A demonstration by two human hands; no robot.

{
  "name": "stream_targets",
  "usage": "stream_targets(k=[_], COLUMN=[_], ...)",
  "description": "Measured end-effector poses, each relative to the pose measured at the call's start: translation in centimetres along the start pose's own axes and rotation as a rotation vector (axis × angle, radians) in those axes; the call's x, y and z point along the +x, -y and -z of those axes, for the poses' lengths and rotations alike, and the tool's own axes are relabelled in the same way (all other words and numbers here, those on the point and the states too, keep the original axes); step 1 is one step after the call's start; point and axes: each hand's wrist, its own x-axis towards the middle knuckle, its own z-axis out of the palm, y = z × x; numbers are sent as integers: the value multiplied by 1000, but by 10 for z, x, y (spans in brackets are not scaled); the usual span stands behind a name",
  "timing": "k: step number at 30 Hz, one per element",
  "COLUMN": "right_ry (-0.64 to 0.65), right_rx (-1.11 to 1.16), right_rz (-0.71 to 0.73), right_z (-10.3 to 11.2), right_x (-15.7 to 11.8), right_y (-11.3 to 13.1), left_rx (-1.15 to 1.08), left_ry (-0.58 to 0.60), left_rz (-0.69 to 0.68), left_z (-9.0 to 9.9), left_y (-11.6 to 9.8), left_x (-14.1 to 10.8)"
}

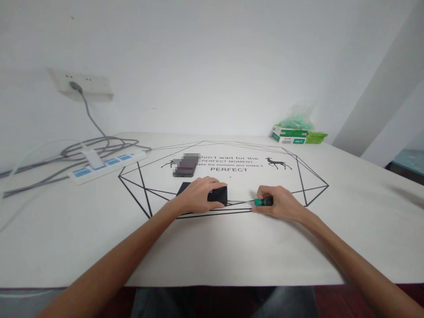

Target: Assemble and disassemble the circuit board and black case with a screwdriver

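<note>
Right hand [281, 202] is clamped round a screwdriver [264, 202]; to its left, a box [219, 195] is gripped by the left hand [200, 194], the box's right end apparently met by the shaft [241, 201].

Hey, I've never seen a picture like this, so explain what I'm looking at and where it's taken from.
There's no machine here, just a person's two bare hands. This one picture comes from a camera worn on the head, looking forward and down. The left hand grips a black box. The right hand holds a screwdriver, pointed at the box's right end. On the white table also lie a phone and a power strip; at the back right, small cartons sit by a clear bag with something green inside.
</note>
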Motion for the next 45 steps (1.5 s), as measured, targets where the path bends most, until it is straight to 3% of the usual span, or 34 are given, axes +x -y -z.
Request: stream_targets(k=[10, 16, 28, 33, 38, 45], right_ry=[-60, -3, -35, -63, -14, 12], right_rx=[14, -66, -136, -127, -112, -12], right_rz=[32, 15, 77, 73, -6, 75], right_z=[-1, -4, -1, 1, 2, 6], right_x=[1, 1, 0, 0, -2, -2], right_y=[-6, -7, -6, -5, -2, -2], left_rx=[29, 39, 6, -31, -92, -116], left_ry=[-13, -21, -40, -78, -83, -52], left_rz=[6, 13, -2, -36, -156, -162], left_z=[-2, -3, -5, -6, -8, -10], left_y=[-2, -2, 2, 1, -1, -2], left_x=[0, 0, 1, 0, 0, 2])
